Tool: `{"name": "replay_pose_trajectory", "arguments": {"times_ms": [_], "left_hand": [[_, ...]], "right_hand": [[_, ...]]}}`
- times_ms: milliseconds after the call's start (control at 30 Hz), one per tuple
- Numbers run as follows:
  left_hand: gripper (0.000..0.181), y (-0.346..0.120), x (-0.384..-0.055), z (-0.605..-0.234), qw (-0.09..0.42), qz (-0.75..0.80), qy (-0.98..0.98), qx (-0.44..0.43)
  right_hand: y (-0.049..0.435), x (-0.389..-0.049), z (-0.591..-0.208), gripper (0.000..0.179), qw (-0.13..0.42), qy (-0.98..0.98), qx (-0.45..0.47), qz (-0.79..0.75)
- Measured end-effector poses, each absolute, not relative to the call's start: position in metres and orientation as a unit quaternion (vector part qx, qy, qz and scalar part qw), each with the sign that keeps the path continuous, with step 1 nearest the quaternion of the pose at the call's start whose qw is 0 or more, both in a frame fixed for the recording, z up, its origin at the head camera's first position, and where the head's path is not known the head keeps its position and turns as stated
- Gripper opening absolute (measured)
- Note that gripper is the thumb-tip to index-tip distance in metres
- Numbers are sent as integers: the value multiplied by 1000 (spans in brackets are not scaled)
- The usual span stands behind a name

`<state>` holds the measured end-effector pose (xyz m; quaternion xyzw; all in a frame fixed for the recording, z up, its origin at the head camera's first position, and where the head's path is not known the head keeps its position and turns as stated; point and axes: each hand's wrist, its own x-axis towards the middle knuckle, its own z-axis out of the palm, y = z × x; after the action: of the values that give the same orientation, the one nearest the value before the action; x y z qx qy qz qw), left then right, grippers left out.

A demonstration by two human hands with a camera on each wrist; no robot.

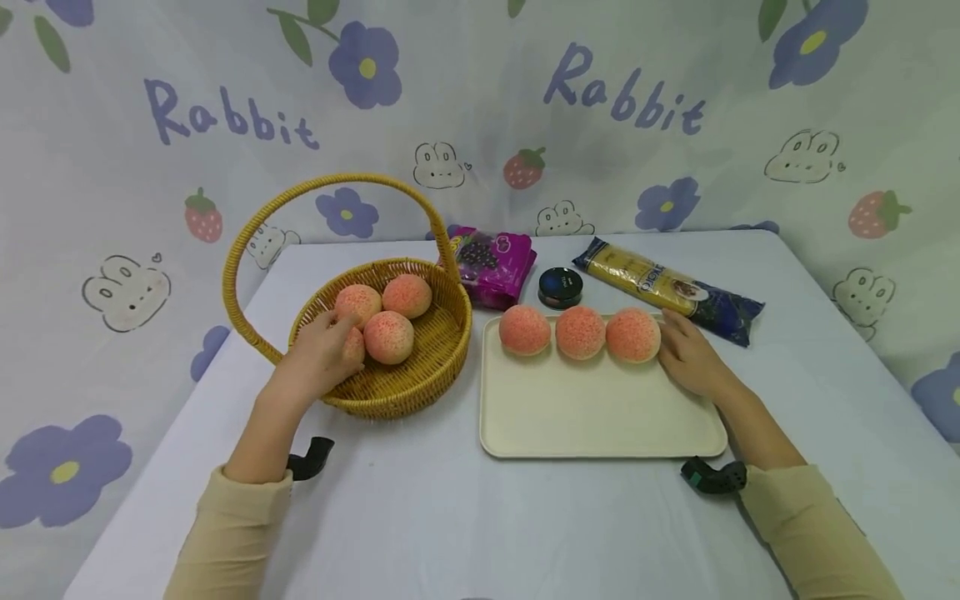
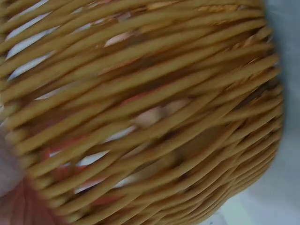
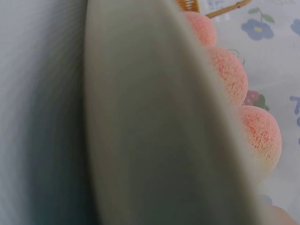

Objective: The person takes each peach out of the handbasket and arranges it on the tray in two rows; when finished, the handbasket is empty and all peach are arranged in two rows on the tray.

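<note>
In the head view my left hand (image 1: 318, 354) reaches over the near left rim of a woven basket (image 1: 442, 375). It grips a pink peach (image 1: 351, 348), partly hidden by the fingers. Three more peaches (image 1: 388, 337) lie beside it in the basket. On a cream tray (image 1: 592, 417), three peaches (image 1: 580, 332) stand in a row along the back edge. My right hand (image 1: 693, 358) is at the tray's right side, its fingers against or just beside the rightmost peach (image 1: 633, 335). Basket weave (image 2: 154, 108) fills the left wrist view; the right wrist view shows the tray's side (image 3: 154, 117) up close.
Behind the basket lies a purple packet (image 1: 491, 267) with grapes printed on it. A round dark container (image 1: 560, 287) sits behind the tray, and a yellow-and-blue pasta bag (image 1: 667, 287) lies at the back right. The basket's tall handle (image 1: 360, 177) arches over its left part.
</note>
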<state>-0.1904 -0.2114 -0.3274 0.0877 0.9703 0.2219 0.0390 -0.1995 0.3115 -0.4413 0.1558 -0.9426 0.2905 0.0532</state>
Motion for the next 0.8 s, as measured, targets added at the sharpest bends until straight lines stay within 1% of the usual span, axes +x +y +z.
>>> {"name": "replay_pose_trajectory", "arguments": {"times_ms": [67,100,300,400,500,667,800], "left_hand": [[51,-212,-192,-334,26,162,980,112],[54,-212,-192,-337,19,134,983,122],[69,-212,-194,-352,0,62,993,101],[71,-212,-194,-356,-17,39,995,95],[64,-211,-194,-359,-37,31,995,86],[36,-208,-195,-364,-78,38,994,69],[31,-205,-196,-365,-91,31,993,67]], "right_hand": [[311,-199,-441,42,51,-942,156,291],[311,-199,-441,42,51,-942,156,291],[309,-198,-442,41,56,-943,156,288],[308,-199,-444,41,64,-942,158,290],[308,-198,-445,41,64,-941,156,292],[308,-196,-444,41,63,-944,154,286],[308,-194,-441,40,64,-944,156,284]]}}
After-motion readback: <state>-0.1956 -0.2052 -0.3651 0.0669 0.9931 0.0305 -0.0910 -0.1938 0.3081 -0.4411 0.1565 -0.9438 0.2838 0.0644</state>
